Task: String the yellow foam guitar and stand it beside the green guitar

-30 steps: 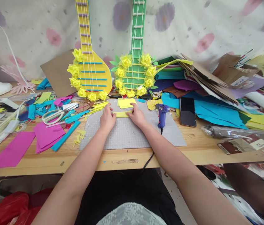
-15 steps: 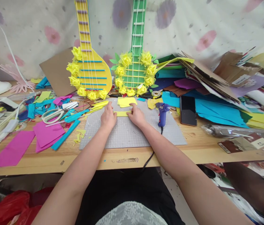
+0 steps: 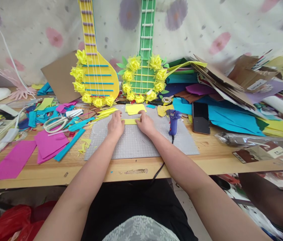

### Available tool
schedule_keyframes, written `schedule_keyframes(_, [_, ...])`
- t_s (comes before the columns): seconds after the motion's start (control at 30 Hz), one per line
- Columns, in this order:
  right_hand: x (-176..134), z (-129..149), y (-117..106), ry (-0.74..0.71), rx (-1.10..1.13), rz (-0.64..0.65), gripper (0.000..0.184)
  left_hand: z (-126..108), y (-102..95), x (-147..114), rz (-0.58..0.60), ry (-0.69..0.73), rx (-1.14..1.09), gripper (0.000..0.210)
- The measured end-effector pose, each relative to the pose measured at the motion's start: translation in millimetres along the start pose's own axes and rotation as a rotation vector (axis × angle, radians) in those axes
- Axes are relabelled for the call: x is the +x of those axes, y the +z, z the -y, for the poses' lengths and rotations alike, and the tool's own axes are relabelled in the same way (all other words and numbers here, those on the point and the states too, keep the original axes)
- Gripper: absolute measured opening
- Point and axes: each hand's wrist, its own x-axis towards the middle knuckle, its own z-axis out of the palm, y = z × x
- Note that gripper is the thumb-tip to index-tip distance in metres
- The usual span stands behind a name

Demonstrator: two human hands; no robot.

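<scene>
A short yellow paper strip (image 3: 130,122) lies crosswise just above the grey cutting mat (image 3: 133,147). Its left end is in the closed fingers of my left hand (image 3: 115,126), and my right hand (image 3: 146,124) pinches the right end, thumb and fingertips together. Both ends are hidden by the fingers. Just beyond the strip, a wider piece of yellow paper (image 3: 135,109) rests at the mat's back edge. To the right of my right hand, a blue glue gun (image 3: 173,124) lies on the mat.
A yellow paper instrument (image 3: 103,75) and a green one (image 3: 144,75), both trimmed with yellow flowers, stand behind the mat. Scissors (image 3: 55,124) and magenta paper (image 3: 50,144) lie left. A phone (image 3: 201,117) and blue sheets (image 3: 229,115) are right. A cord (image 3: 159,172) crosses the table edge.
The whole view has shifted very slightly. Both hands keep their places at the ends of the yellow strip.
</scene>
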Motion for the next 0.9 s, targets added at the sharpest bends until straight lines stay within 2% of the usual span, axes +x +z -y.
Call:
schedule_keyframes(0.1, [-1.8,2.9,-1.7,0.003,-0.048,0.002,0.028,0.9,0.7,-0.2,0.026,0.042,0.048,0.021])
schedule_keyframes(0.27, [-3.9,6.1,-3.9,-0.047,-0.130,0.003,0.016,1.9,2.2,-0.1,0.029,0.060,0.055,0.023])
schedule_keyframes(0.37, [-4.2,5.8,-3.6,-0.090,-0.143,0.006,0.013,1.9,2.2,-1.2,-0.035,0.095,0.095,0.021])
schedule_keyframes(0.53, [-5.2,6.3,-3.0,-0.093,-0.172,0.010,0.018,-1.0,2.6,-5.7,-0.146,0.106,0.120,0.013])
schedule_keyframes(0.9, [-13.6,17.5,3.9,-0.095,-0.283,-0.087,0.033,-5.8,9.1,-11.2,-0.137,0.096,0.094,0.026])
